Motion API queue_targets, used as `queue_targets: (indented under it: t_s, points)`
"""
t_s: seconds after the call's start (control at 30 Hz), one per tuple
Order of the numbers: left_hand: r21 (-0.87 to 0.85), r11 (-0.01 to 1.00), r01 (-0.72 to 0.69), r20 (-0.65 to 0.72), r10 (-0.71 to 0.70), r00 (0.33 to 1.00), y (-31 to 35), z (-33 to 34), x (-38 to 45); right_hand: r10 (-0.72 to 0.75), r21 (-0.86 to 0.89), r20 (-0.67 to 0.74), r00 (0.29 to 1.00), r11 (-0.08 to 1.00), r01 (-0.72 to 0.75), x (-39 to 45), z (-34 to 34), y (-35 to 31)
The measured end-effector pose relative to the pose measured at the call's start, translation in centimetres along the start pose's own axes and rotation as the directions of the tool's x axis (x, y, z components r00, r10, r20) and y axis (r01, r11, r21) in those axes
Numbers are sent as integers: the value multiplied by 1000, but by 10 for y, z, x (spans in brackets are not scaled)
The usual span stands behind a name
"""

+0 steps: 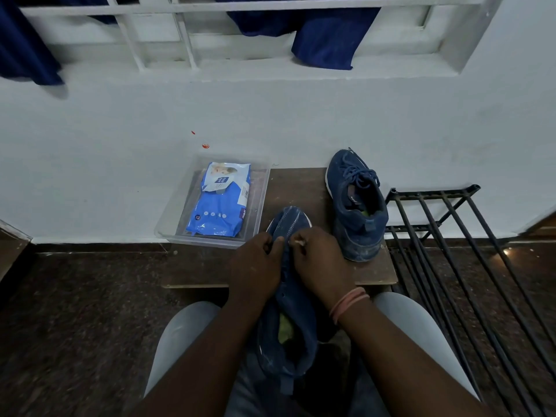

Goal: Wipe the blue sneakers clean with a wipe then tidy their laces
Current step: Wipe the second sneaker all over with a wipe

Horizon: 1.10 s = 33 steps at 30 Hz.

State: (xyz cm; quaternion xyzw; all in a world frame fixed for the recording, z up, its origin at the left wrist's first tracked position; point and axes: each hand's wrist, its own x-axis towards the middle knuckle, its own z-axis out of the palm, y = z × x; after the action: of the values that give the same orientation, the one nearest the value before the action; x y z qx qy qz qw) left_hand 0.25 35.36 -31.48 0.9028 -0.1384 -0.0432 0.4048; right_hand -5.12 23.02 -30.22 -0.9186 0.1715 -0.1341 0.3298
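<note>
Two blue sneakers are showing: one [290,299] lying in the lap, one [356,206] standing on the board [210,266]. Two hands are working at the near sneaker, the left [255,266] and the right [320,260]. One wipes pack [219,200] is lying in one clear tray [168,233]. One black rack [451,236] is standing to the right. One board is lying underneath.
</note>
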Motion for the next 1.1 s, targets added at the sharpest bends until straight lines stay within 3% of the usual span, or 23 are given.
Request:
queue_targets:
  t_s: [0.1, 0.17, 0.4, 0.47, 0.57, 0.73, 0.83, 0.97, 1.1]
  points:
    - [-4, 1000, -7, 6, 7, 1000, 0, 0, 1, 23, 19, 144, 989, 999, -26, -10, -13, 0]
    - [18, 1000, 1, 17, -1, 1000, 0, -1, 2, 10, 29, 146, 989, 999, -15, -11, -16, 3]
    - [84, 996, -10, 72, 4, 997, 4, -5, 4, -28, 12, -170, 985, 999, 30, 9, 0, 13]
    - [94, 996, 4, 81, -11, 997, 3, -4, 6, 16, -1, -221, 975, 1000, -16, 26, -1, 12]
    - [78, 997, 17, 89, -24, 996, 1, -3, 10, 71, -34, -169, 983, 996, -78, 38, 0, 7]
    - [68, 997, -25, 102, 17, 995, -3, -1, 9, -42, -63, 127, 991, 997, 50, 12, 3, 1]
    - [62, 997, -50, 86, 45, 995, -4, 0, 5, -69, -25, 100, 993, 997, 71, 15, -1, 8]
    - [64, 992, -105, 66, 101, 993, -4, -1, 2, -14, -154, -94, 995, 988, -1, 38, -1, 3]
    - [33, 997, -72, 53, 71, 996, -5, -1, 2, -7, -166, -21, 1000, 986, 3, 40, 1, -9]
